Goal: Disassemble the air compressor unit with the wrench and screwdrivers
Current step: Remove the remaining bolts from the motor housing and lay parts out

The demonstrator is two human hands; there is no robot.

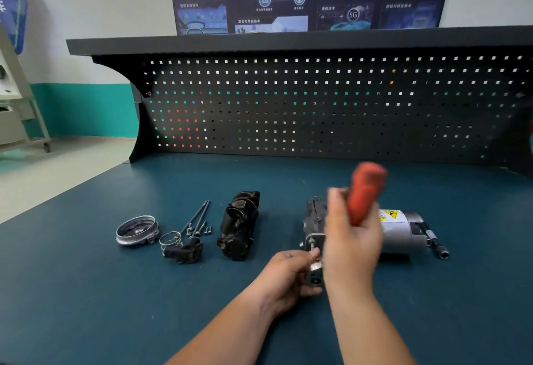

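Observation:
The air compressor unit (pixel 399 230), a silver cylinder with a yellow warning label and a dark head at its left end, lies on the blue bench. My right hand (pixel 353 237) grips a red-handled screwdriver (pixel 364 191), handle tilted up and blurred; its tip is hidden behind the hand. My left hand (pixel 288 275) pinches a small metal fitting (pixel 315 262) at the unit's near left corner. Removed parts lie to the left: a black housing (pixel 239 224), long bolts with small screws (pixel 199 217), a wire clip (pixel 170 239), a black connector (pixel 187 252) and a round metal cover (pixel 137 230).
A socket extension (pixel 438 246) lies at the compressor's right end. A black pegboard (pixel 317 105) with a shelf on top closes the back of the bench (pixel 86 278). The bench's left edge drops to the floor; a grey cart (pixel 17 110) stands far left.

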